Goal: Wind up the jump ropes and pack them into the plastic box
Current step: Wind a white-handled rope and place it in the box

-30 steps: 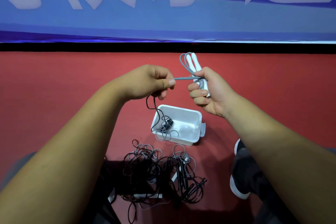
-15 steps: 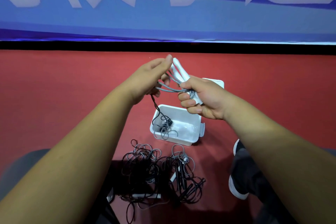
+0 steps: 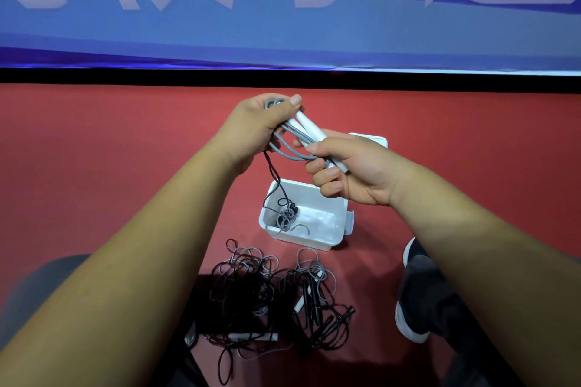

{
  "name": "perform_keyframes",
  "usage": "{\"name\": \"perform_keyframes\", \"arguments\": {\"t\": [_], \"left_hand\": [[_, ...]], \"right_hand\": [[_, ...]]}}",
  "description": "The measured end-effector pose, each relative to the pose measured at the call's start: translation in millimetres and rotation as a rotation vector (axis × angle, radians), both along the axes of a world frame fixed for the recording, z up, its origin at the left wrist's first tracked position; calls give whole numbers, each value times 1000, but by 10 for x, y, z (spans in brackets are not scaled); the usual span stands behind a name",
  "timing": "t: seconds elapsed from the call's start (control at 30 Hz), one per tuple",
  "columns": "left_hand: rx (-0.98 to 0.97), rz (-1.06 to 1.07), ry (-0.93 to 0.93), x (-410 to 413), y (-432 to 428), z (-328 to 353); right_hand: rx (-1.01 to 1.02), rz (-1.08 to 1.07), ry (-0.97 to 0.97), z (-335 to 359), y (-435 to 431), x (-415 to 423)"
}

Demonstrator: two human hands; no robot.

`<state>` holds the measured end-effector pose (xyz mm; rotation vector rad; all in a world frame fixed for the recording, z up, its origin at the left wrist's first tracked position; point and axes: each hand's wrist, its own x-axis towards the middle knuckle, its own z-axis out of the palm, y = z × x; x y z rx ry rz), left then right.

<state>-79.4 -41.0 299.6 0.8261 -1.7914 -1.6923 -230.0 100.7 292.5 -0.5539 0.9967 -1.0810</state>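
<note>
While the right hand (image 3: pixel 352 173) clamps its curled fingers round the lower ends of the two white plastic handles and the strands crossing them, the left hand (image 3: pixel 264 126) is closed over the grey cord loops at the handle tips, thumb pressed on top. This grey jump rope with white handles (image 3: pixel 309 132) sits at frame centre, slanting toward the upper left, above and clear of the white rectangular plastic box (image 3: pixel 298 239). A second ago the handles stood nearly upright and the left hand pinched one strand pulled taut sideways. Half a second ago that hand lay open over the tips; now it has closed on the bundle. I judge that another turn has been laid and the coil is being gathered, not yet packed. A thin dark strand (image 3: pixel 275 179) hangs from under the left hand into the box, where loose cord lies at its left end; whether it belongs to the held rope I cannot tell. Behind the right hand a white lid (image 3: pixel 374 139) peeks out. Lower centre, a tangled heap of black and grey ropes (image 3: pixel 267 289) lies on the red floor (image 3: pixel 94 151), so most of the task seems left. A black shoe with a white sole (image 3: pixel 412 317) shows at lower right.
</note>
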Motion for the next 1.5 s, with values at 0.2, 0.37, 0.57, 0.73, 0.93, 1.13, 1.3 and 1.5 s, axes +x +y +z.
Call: {"name": "perform_keyframes", "arguments": {"t": [0.2,0.37,0.57,0.73,0.93,1.13,1.3,1.5], "left_hand": [[-60,7,-68,7,12,34],[-138,-49,-184,126,-82,94],[-242,-322,-386,312,-144,92],[-173,-466,-412,378,-197,34],[-152,-496,-555,313,-147,2],[-178,-427,-645,237,-77,-37],[-164,-272,-547,191,-81,-107],[-21,-266,-362,305,-152,91]], "right_hand": [[12,-66,58,-32,-4,14],[15,-153,1,-48,-26,-49],[7,-296,-52,-89,-75,-109],[6,-412,-57,-112,-112,-159],[27,-439,-62,-167,-138,-149],[40,-456,-94,-177,-157,-162],[50,-434,-122,-158,-154,-161],[57,-470,-107,-141,-130,-297]]}}
